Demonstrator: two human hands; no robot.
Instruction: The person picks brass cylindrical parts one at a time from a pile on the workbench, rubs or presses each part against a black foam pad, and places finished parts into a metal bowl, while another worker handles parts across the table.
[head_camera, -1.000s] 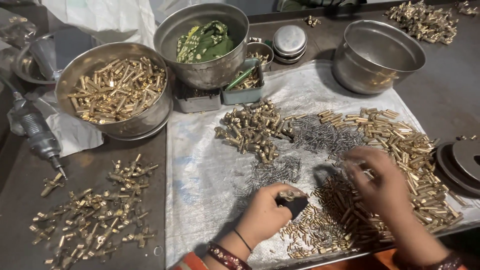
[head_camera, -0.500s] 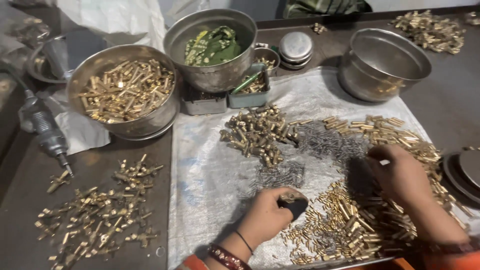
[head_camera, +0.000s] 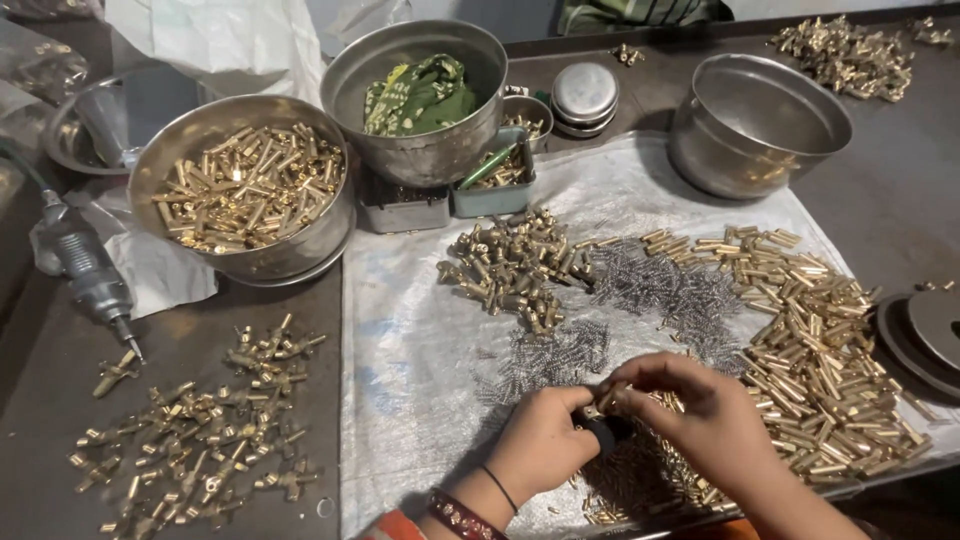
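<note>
Left hand (head_camera: 545, 445) fingers curled around a small black piece (head_camera: 605, 432), near edge of bench. Right hand (head_camera: 700, 420) fingers pinched narrow at the top of the same piece, on a small brass part; exact grip hidden. Both hands touching, above a scatter of brass pins (head_camera: 640, 480) on a white sheet (head_camera: 420, 350). Just beyond, small steel springs (head_camera: 560, 355). Right: large heap of brass tubes (head_camera: 820, 340). Far centre: pile of brass fittings (head_camera: 510, 265). Far left: steel bowl of brass pieces (head_camera: 245, 190). Near left on dark bench (head_camera: 60, 380): assembled brass parts (head_camera: 200, 430).
</note>
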